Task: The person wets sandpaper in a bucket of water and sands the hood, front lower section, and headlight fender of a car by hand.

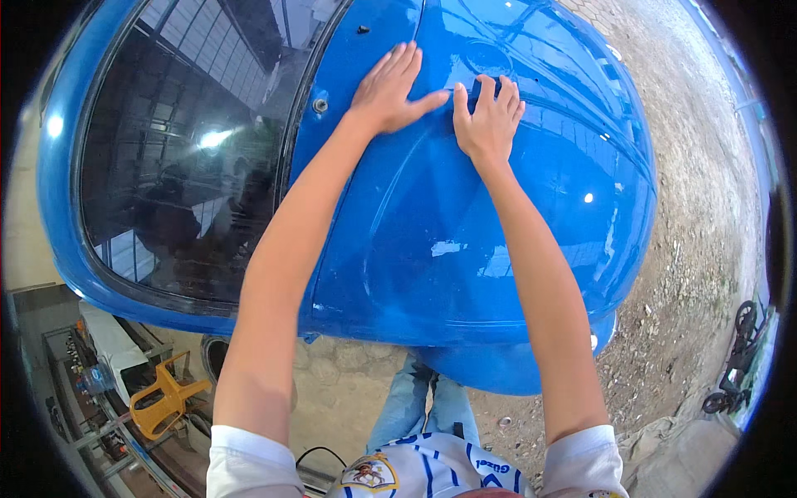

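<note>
The glossy blue hood (432, 199) of a car stretches out in front of me. My left hand (390, 90) lies flat on it near the windshield side, fingers stretched and thumb pointing right, holding nothing. Just right of it, my right hand (488, 123) curls its fingers over a small dark block (474, 94) pressed to the paint; most of the block is hidden by the hand. Pale curved streaks and light reflections show on the paint around both hands.
The dark windshield (191, 149) is at the left, with a small nozzle (320, 105) beside it. A yellow plastic chair (166, 397) stands at the lower left near metal racks. Gravel ground (689, 249) borders the car, and a motorcycle (735, 365) is at the far right.
</note>
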The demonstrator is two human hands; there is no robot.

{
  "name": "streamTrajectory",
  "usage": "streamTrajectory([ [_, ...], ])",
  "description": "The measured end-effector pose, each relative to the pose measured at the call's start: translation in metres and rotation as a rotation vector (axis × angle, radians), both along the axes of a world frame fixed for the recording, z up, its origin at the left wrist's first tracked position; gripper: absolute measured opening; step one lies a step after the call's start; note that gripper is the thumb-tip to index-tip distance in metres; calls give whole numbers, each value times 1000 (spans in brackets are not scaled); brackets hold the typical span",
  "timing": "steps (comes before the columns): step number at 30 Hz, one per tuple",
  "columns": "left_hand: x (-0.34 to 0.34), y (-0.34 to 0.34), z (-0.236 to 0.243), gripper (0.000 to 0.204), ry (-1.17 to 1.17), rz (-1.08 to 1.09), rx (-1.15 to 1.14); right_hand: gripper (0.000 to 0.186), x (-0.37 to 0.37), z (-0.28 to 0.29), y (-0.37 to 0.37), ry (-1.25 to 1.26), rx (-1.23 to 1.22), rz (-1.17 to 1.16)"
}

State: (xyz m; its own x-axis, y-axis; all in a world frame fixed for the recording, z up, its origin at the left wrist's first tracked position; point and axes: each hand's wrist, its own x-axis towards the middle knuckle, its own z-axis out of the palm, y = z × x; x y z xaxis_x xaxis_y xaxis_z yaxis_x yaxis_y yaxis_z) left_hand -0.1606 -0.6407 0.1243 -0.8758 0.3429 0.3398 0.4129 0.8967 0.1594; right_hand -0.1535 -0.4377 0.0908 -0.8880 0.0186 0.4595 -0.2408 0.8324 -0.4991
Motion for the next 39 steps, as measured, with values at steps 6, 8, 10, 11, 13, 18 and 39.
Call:
streamTrajectory([
  [6, 11, -1, -4, 110, -62, 92, 8, 63, 0, -2, 1, 64, -72, 24],
  [8, 22, -15, 2, 111, -62, 235, -56, 63, 0, -1, 1, 61, -49, 25],
  [10, 16, -24, 6, 117, -184, 437, 22, 63, 0, 0, 1, 10, -24, -3],
  [11, 6, -28, 7, 117, -116, 396, 73, 63, -1, 1, 0, 50, -21, 2],
  [13, -22, -29, 5, 129, -160, 479, 123, 64, 0, 2, -1, -4, 7, -15],
  [18, -78, -28, -3, 134, -185, 600, 154, 65, 1, 4, -2, 2, 21, -20],
  [39, -30, -31, 4, 119, -82, 197, -205, 64, 4, 8, -2, -22, 8, 3],
])
